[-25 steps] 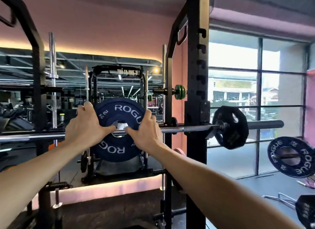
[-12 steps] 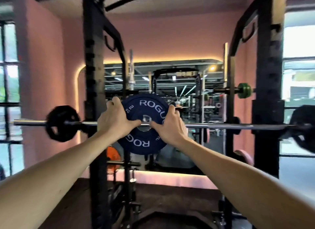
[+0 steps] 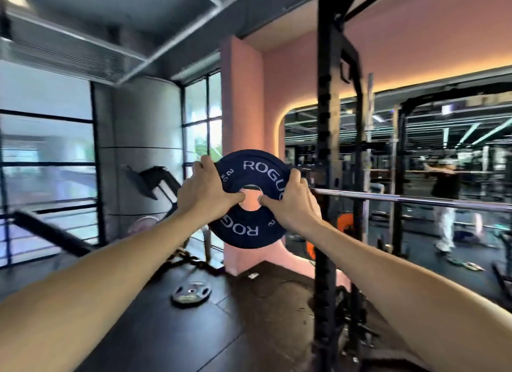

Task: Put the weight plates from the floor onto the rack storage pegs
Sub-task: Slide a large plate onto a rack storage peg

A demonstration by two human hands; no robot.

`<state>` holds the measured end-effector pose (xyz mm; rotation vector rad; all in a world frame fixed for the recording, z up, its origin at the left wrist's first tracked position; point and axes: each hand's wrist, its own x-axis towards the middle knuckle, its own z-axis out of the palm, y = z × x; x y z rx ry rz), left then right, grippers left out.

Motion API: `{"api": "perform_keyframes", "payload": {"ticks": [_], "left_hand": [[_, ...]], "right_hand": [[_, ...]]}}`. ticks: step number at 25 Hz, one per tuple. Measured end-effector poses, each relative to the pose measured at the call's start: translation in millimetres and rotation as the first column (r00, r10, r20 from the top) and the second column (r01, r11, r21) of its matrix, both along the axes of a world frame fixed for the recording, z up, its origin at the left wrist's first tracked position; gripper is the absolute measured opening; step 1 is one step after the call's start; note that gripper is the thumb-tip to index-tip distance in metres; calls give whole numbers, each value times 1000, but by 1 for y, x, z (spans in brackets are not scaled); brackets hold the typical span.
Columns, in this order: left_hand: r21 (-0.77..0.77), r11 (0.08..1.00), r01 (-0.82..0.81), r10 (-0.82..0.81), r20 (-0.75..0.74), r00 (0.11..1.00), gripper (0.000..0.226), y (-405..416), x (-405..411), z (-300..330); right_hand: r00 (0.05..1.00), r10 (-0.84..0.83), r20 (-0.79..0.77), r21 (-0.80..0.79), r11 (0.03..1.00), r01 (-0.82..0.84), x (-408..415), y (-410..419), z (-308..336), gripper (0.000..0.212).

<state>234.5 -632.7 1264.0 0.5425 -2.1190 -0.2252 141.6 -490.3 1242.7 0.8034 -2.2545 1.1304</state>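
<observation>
Gripping a dark blue ROGUE weight plate (image 3: 250, 205) at chest height in front of the pink wall (image 3: 243, 100), the left hand (image 3: 203, 195) and right hand (image 3: 291, 202) each curled fingers over its rim, thumbs at the centre hole. It stood upright, just left of the black rack upright (image 3: 327, 138) and barbell (image 3: 401, 199). One grey plate (image 3: 191, 292) lay flat on the dark floor (image 3: 194, 338) below.

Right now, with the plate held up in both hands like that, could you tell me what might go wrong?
The blue plate is pinched only by the left hand and right hand at rim and centre hole, so it could slip. The barbell ends close beside it and might be knocked. A grey plate on the floor is a trip hazard.
</observation>
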Motion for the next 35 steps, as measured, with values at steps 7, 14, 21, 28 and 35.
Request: {"api": "perform_keyframes", "payload": {"ticks": [7, 14, 21, 28, 35], "left_hand": [[-33, 981, -193, 193, -5, 981, 86, -134, 50, -1], [-45, 962, -268, 268, -10, 963, 89, -276, 9, -6], [-27, 961, -275, 274, -21, 961, 89, -445, -92, 12], [-10, 973, -232, 232, -14, 973, 82, -616, -205, 8], [-28, 996, -85, 86, 23, 996, 69, -799, -352, 3]], "right_hand": [[960, 282, -2, -63, 958, -281, 25, -152, 2, 70], [954, 298, -42, -15, 954, -299, -30, -307, -4, 68], [944, 325, -56, -36, 944, -327, -135, -482, 12, 70], [962, 263, -67, -31, 964, -265, -243, -647, 8, 70], [993, 114, -24, -52, 992, -116, -370, -814, -3, 65]]}}
